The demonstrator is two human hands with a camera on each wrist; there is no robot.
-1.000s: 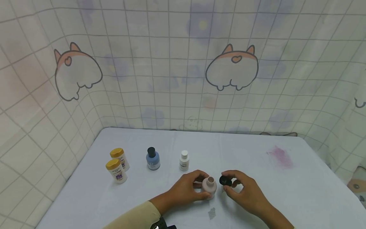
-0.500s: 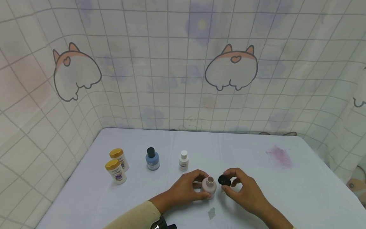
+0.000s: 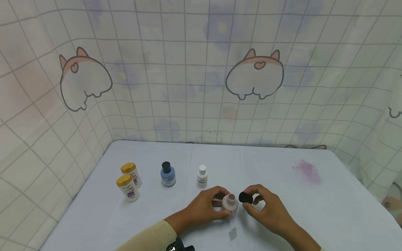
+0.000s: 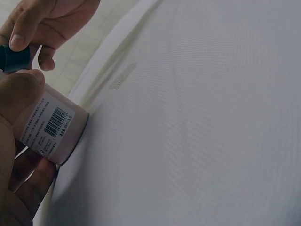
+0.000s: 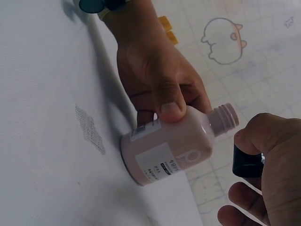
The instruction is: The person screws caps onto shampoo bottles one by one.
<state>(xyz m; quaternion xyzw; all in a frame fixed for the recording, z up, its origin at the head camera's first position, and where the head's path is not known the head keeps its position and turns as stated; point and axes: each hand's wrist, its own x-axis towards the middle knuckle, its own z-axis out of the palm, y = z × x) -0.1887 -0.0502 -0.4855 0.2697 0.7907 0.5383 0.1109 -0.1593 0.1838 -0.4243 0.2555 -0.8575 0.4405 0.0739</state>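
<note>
A pale pink bottle (image 3: pixel 230 205) with a bare threaded neck stands on the white-covered table, its mouth facing up. My left hand (image 3: pixel 205 206) grips it round the body from the left. In the right wrist view the pink bottle (image 5: pixel 171 146) shows a white label, and the left thumb lies near its shoulder. My right hand (image 3: pixel 267 205) pinches a black cap (image 3: pixel 246 197) between thumb and fingers, just right of the neck and apart from it. The left wrist view shows a barcode label on the bottle (image 4: pixel 51 125) and the cap (image 4: pixel 16 57) beyond it.
Behind the hands stand a small white bottle (image 3: pixel 202 176) and a blue bottle (image 3: pixel 168 174) with a black cap. Two white jars with yellow lids (image 3: pixel 128 188) are at the left. A grey patch (image 3: pixel 232 234) and a pink stain (image 3: pixel 307 172) mark the tablecloth.
The black cap in my right hand has shifted slightly left toward the bottle's neck and turned a little. My left hand and the bottle have stayed in place.
</note>
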